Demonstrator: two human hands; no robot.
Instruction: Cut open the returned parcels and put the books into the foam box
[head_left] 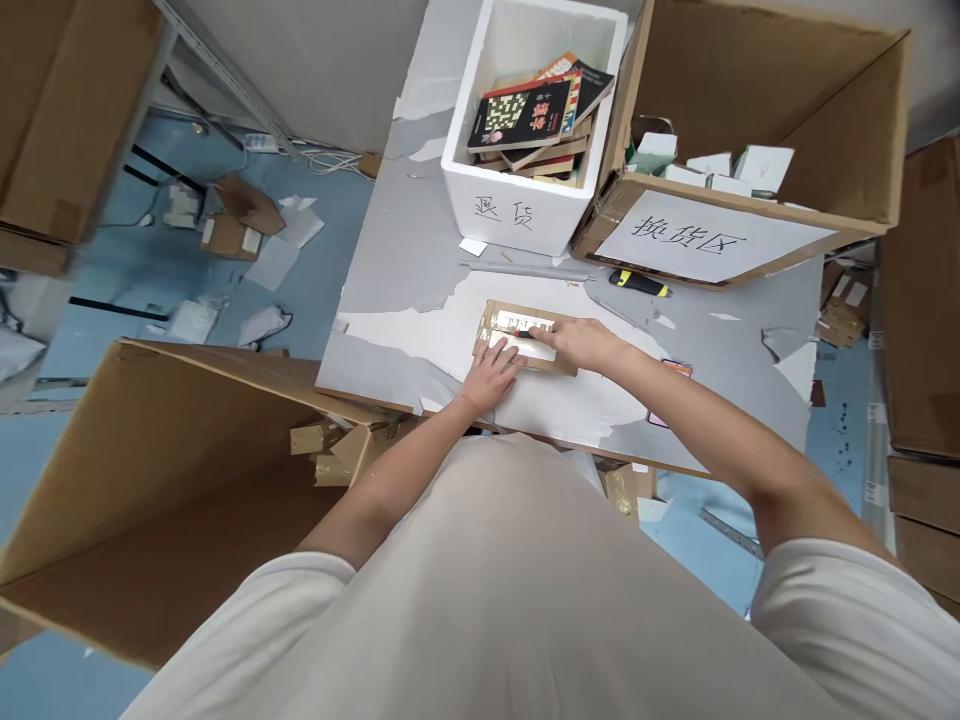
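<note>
A small flat cardboard parcel [568, 367] with a white label and shiny tape lies on the table in front of me. My left hand [491, 375] rests on its near left part, fingers spread. Over the label, my right hand [585, 343] has its index finger stretched forward, with the other fingers curled. Under that fingertip is a slim dark tool [524, 334] with a red part, lying low along the label; its kind is too small to make out. Beyond the parcel lies a black and yellow utility knife [639, 283], apart from both hands.
A white foam box [517, 210] of books stands at the back, beside a large carton [757, 215] holding several small boxes. An open carton [187, 470] stands at lower left with taped parcels inside. Torn covering marks the table [375, 330]; a phone-like item lies near its front edge.
</note>
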